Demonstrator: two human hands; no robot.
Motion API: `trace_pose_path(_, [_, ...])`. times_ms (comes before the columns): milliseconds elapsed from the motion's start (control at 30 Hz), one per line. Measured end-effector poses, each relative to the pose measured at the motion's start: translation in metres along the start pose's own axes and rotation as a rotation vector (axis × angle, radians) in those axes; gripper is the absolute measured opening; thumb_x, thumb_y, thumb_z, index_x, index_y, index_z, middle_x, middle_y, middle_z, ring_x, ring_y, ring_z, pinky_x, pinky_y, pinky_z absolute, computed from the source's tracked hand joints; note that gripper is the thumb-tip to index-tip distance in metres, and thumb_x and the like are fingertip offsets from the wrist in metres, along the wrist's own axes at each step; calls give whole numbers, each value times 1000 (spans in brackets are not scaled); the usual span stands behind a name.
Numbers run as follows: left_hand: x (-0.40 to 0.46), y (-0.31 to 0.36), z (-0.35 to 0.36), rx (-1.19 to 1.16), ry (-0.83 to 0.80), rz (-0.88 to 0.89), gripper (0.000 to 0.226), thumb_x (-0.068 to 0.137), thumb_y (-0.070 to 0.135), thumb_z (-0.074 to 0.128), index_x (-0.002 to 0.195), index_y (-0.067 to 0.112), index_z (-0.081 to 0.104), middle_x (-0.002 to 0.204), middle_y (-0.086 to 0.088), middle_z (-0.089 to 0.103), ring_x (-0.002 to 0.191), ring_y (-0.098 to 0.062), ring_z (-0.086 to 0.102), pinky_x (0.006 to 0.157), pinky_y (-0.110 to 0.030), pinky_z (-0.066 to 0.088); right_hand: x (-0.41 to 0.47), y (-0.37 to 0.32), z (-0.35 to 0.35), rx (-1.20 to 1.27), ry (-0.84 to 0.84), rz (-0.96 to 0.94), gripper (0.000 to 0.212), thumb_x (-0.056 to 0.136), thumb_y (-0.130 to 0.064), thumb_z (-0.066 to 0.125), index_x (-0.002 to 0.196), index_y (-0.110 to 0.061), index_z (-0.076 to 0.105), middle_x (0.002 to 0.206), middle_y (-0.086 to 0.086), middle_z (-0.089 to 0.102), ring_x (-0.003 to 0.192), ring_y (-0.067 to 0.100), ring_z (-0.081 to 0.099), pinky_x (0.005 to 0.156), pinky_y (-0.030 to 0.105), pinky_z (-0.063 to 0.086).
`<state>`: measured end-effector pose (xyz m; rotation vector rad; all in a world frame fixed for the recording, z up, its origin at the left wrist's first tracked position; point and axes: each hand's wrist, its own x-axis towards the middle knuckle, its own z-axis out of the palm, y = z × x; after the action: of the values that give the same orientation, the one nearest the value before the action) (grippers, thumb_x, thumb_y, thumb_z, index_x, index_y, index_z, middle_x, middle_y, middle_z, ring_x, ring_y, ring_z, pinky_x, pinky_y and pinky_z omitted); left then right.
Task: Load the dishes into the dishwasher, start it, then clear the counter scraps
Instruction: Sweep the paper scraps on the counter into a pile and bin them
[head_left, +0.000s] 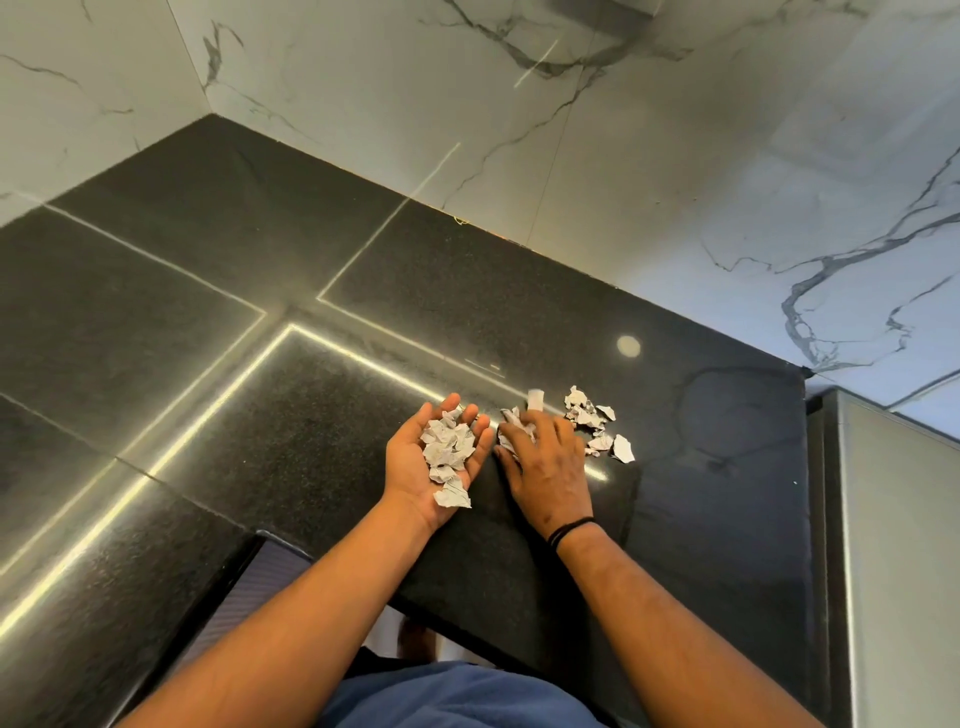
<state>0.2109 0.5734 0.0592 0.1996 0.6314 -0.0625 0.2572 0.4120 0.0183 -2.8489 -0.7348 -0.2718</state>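
Crumpled white paper scraps lie on the black granite counter (311, 415). My left hand (415, 467) is palm up with straight fingers, and several scraps (448, 453) are piled in it. My right hand (545, 462) lies palm down right beside it, its fingers curled over a few scraps (511, 423) on the counter. More loose scraps (597, 428) sit just right of my right hand. A black band circles my right wrist.
White marble wall tiles (623, 156) rise behind the counter. A steel appliance top (904, 545) stands at the right, past the counter's edge. The counter's front edge runs below my forearms, with a dark gap at the lower left.
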Motion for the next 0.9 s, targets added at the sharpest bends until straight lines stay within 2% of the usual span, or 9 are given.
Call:
trace_pose_path(133, [2,-2,0,4,11,-3,34,101,33,51,112,7,69,100,-15,71,95,-30,68,84,-42,61,7,2,7,133,114,-20,10,92,-15,64,100,-11,66,99,9,54,87,25,50,74,40,50])
trace_pose_path(300, [5,-6,2,14,26,-3,35,100,34,53,111,6,71,103,-16,71,96,-32,69,90,-42,58,24,-13,-26,484,286,222,14,98,-16,55,99,-10,67,92,3,55,87,16,47,78,25,39])
trace_pose_path(367, [8,-10,3,9,14,-13,35,99,35,53,111,7,71,104,-16,70,95,-31,70,88,-42,58,29,-26,-45,583,327,234,13,98,-18,57,100,-12,68,92,0,56,87,13,49,78,19,36])
trace_pose_path(500, [9,-17,10,-6,-57,-71,36,101,38,48,112,10,68,108,-16,71,96,-31,70,83,-41,60,32,-53,-65,558,229,127,23,95,-33,52,100,-20,71,96,-6,62,91,17,51,79,30,40])
trace_pose_path(567, [9,-18,15,-22,-76,-82,39,101,39,45,116,10,66,109,-14,70,99,-29,69,88,-39,59,30,-59,-64,508,173,84,29,92,-37,50,100,-23,74,98,-8,66,93,16,51,80,33,42])
trace_pose_path(667, [12,-17,18,-9,-77,-69,36,102,40,46,119,15,66,105,-10,71,101,-25,67,102,-39,48,23,-60,-59,439,134,38,33,89,-38,49,106,-24,74,104,-5,67,93,20,53,78,40,47])
trace_pose_path(767, [13,-17,24,28,-71,-46,37,103,41,45,112,15,70,103,-8,70,98,-25,69,101,-40,48,19,-62,-61,399,106,31,34,94,-38,44,107,-25,73,113,-4,64,101,23,53,80,45,46])
trace_pose_path(867, [12,-20,29,0,-96,-65,44,102,42,46,103,10,77,108,-9,69,102,-24,68,104,-37,48,18,-58,-67,435,173,5,34,98,-36,45,115,-23,71,124,-4,62,110,21,52,88,44,44])
trace_pose_path(900, [12,-21,30,2,-105,-71,45,102,42,47,109,8,75,112,-10,69,105,-25,68,102,-36,50,18,-55,-70,453,220,-8,33,99,-35,46,118,-23,70,128,-3,61,115,21,52,93,42,43])
